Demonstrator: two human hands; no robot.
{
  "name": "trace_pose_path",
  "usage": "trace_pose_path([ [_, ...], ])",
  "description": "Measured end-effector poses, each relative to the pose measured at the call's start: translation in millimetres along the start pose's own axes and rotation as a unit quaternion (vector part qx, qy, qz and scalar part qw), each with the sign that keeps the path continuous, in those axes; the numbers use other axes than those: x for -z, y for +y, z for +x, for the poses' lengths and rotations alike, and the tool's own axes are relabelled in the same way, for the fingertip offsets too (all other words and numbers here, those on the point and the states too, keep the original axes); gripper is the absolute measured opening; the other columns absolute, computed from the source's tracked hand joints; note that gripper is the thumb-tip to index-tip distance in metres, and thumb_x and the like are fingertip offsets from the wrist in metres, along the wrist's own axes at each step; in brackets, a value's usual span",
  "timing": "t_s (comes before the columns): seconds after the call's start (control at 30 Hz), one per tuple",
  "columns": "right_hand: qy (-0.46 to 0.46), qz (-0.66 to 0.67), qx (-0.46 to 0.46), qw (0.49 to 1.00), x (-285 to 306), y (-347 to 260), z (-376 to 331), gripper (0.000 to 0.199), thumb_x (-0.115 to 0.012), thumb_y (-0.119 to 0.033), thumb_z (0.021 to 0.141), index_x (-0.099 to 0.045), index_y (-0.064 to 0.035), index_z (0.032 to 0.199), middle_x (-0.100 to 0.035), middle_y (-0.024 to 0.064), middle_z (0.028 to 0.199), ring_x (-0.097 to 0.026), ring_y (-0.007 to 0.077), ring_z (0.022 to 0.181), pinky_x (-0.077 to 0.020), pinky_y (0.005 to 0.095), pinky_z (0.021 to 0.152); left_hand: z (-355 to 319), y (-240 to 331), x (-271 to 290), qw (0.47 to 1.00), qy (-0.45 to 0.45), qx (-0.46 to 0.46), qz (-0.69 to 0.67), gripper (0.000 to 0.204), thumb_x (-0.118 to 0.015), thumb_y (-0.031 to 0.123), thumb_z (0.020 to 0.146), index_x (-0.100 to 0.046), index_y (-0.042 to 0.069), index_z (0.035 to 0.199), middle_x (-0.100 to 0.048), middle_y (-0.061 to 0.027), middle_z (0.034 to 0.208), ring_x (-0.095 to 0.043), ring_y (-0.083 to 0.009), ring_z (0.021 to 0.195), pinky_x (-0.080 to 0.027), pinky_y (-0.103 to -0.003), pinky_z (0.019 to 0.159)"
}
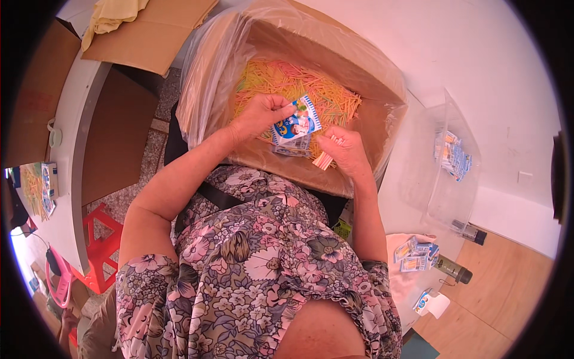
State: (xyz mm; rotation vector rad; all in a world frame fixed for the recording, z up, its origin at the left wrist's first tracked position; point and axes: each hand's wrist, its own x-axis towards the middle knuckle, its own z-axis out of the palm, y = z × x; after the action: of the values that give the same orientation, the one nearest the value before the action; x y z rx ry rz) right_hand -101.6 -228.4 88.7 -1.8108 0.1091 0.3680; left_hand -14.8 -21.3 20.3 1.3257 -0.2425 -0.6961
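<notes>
Pinched in my left hand is a small blue and white packet with a printed picture. A second, partly see-through packet shows just below it; I cannot tell whether my fingers hold that one too. My right hand is closed round a small bundle of thin pink and white sticks, close to the packet's right edge. Both hands are over a large cardboard box lined with clear plastic. Many loose thin sticks in yellow, orange, pink and green cover its bottom.
To the right, a clear plastic bin holds several packets. Nearer me, more packets lie on a pink cloth, beside a bottle. On the left are a white table and a red stool. Another person's leg shows lower left.
</notes>
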Motion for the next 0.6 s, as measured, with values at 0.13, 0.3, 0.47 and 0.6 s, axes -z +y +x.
trace_pose_path([
  [0.13, 0.012, 0.039, 0.007, 0.999, 0, 6, 0, 0.021, -0.064, -0.019, 0.084, -0.056, -0.0054, 0.07, -0.052, -0.0043, 0.061, -0.045, 0.0016, 0.057, -0.0345, 0.0194, 0.048, -1, -4, 6, 1.0, -0.007, -0.024, 0.018, 0.017, -0.059, 0.017, 0.09, -0.065, 0.001, 0.09, -0.064, 0.0017, 0.077, -0.057, -0.0033, 0.069, -0.047, -0.02, 0.062],
  [0.3, 0.024, 0.135, -0.025, 0.99, 3, -1, 0, 0.02, -0.065, -0.022, 0.084, -0.056, -0.0077, 0.073, -0.05, -0.0049, 0.057, -0.041, 0.0004, 0.046, -0.0264, 0.0178, 0.039, -5, 2, 5, 0.998, -0.032, -0.048, 0.008, 0.016, -0.059, 0.017, 0.09, -0.064, 0.002, 0.09, -0.063, 0.0019, 0.078, -0.056, -0.0035, 0.072, -0.047, -0.021, 0.066],
  [0.47, 0.042, 0.131, -0.019, 0.99, 4, 6, -1, 0.02, -0.064, -0.021, 0.085, -0.055, -0.0077, 0.072, -0.049, -0.0051, 0.055, -0.04, 0.0003, 0.044, -0.026, 0.0175, 0.038, -1, 2, 6, 0.998, -0.043, 0.024, -0.033, 0.017, -0.058, 0.019, 0.09, -0.061, 0.002, 0.09, -0.061, 0.0027, 0.08, -0.055, -0.003, 0.074, -0.045, -0.021, 0.068],
  [0.6, 0.055, 0.12, -0.032, 0.991, 4, 13, -4, 0.021, -0.063, -0.021, 0.085, -0.055, -0.0077, 0.071, -0.05, -0.0052, 0.056, -0.04, 0.0003, 0.045, -0.0263, 0.0178, 0.038, -3, 0, 8, 0.998, -0.057, -0.026, -0.019, 0.01, -0.061, 0.014, 0.088, -0.059, 0.004, 0.087, -0.06, 0.0033, 0.081, -0.054, -0.0031, 0.075, -0.045, -0.02, 0.068],
])
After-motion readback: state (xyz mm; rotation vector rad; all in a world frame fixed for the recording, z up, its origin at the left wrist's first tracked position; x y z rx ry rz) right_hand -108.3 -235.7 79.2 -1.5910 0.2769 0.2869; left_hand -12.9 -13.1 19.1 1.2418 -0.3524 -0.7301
